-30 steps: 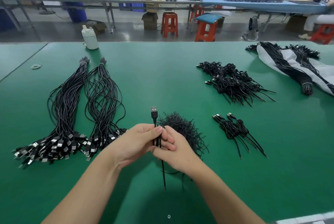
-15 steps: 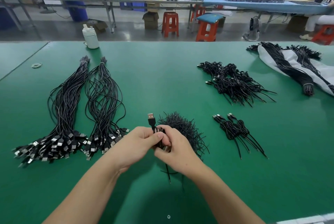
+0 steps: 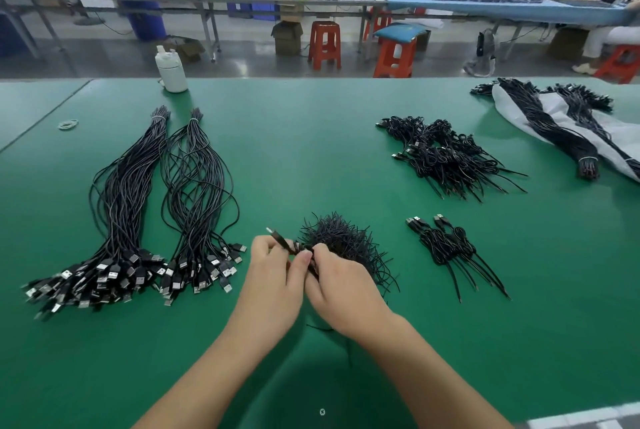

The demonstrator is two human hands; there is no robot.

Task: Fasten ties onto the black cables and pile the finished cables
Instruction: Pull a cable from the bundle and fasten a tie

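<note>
Black cable [image 3: 281, 242] bunched, plug tilted left, pinched by both hands [image 3: 304, 276]

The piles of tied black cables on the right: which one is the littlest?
The small pile of tied cables nearest the right hand holds only a few. The big pile of tied cables behind it, farther from the person, holds far more.

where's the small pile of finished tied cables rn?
Head view: small pile of tied cables lies on the green table, right of the right hand, nearer than the bigger pile.
</note>
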